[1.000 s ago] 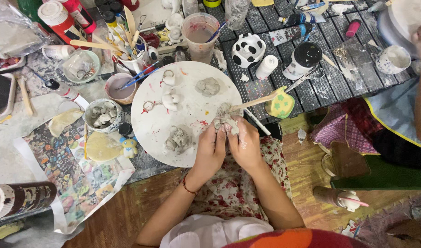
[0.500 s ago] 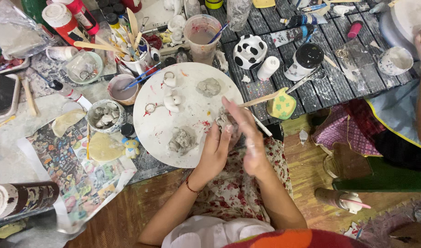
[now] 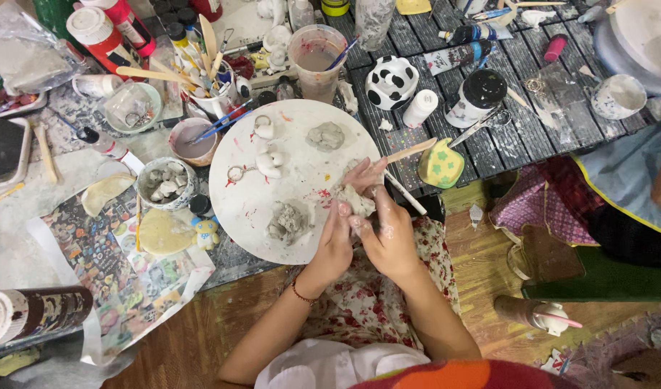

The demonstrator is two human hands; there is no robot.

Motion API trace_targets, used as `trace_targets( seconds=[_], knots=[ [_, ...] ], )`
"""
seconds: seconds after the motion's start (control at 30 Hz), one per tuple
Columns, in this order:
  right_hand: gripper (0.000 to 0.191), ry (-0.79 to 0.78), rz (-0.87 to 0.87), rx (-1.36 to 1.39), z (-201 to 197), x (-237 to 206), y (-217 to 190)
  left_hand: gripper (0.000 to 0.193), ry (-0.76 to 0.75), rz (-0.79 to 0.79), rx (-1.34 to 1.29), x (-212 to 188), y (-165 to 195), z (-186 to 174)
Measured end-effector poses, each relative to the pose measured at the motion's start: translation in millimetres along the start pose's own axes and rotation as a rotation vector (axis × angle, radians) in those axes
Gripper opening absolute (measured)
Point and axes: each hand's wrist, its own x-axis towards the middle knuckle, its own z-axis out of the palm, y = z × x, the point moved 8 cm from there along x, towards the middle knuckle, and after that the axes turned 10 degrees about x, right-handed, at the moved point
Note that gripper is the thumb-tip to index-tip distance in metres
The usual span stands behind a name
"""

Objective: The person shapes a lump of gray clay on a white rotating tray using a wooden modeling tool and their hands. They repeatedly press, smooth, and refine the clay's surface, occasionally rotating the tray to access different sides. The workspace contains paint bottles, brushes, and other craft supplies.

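Hands had come back together since half a second before, when the palms were flat against each other over the round white board (image 3: pixel 244 209). Now the left hand (image 3: pixel 335 241) and the right hand (image 3: pixel 388 234) both pinched one small lump of grey clay (image 3: pixel 358 200). So the flat rubbing looked done, and careful shaping with the fingertips looked to be the job now (just my guess).

Fingers (image 3: pixel 342 212) of the left hand were curled close, nearly shut, with the tips pressed on the lump's left side. Right-hand fingers were bent round its other side, touching it too. Both looked dusty with clay.

That lump sat at the lower right edge of the board, near the middle of the frame. Another grey clay piece (image 3: pixel 287 222) lay just left of the hands. A wooden stick (image 3: pixel 409 151) lay just above them, beside a yellow-green sponge (image 3: pixel 440 164).
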Motion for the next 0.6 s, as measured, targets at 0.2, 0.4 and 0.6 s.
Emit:
trace_targets(
  seconds=[0.2, 0.4, 0.6],
  knots=[
    [0.026, 0.097, -0.051, 0.184, 1, -20, 37, 0.051, 0.094, 0.195, 0.105, 6, 29, 2],
    [0.037, 0.307, -0.236, 0.199, -4, -34, 48, 0.031, 0.01, 0.171, -0.05, 4, 20, 13],
    [0.049, 0.311, -0.279, 0.034, -9, -31, 45, 0.027, 0.087, -0.076, 0.112, -6, -21, 10]
  ],
)
